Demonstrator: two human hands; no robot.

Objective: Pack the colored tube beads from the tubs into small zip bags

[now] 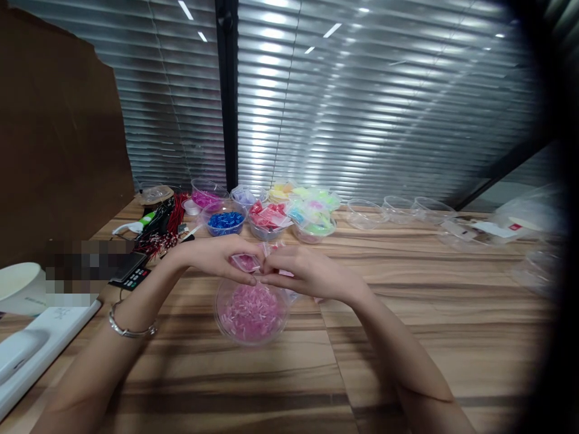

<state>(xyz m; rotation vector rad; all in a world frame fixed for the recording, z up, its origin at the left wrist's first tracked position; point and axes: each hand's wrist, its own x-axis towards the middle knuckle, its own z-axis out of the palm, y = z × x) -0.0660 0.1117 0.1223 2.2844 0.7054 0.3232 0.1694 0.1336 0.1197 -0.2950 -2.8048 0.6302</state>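
A small clear plastic bag point(245, 263) with pink pieces inside is pinched between my two hands. My left hand point(221, 256) grips it from the left, thumb stretched along its lower edge. From the right, the fingertips of my right hand point(304, 270) close on the same bag, meeting the left fingertips. Just below and nearer to me stands a round clear bowl point(251, 313) full of pink tube-like beads. More small bags lie behind and under my right hand, mostly hidden by it.
Along the back stand clear bowls with blue beads point(225, 221), red packets point(268, 216) and pastel packets point(314, 214). Several clear bowls point(366, 214) sit at the back right. Black and red cords point(168, 224), a small digital scale point(131, 277) and a paper cup point(20, 288) are left.
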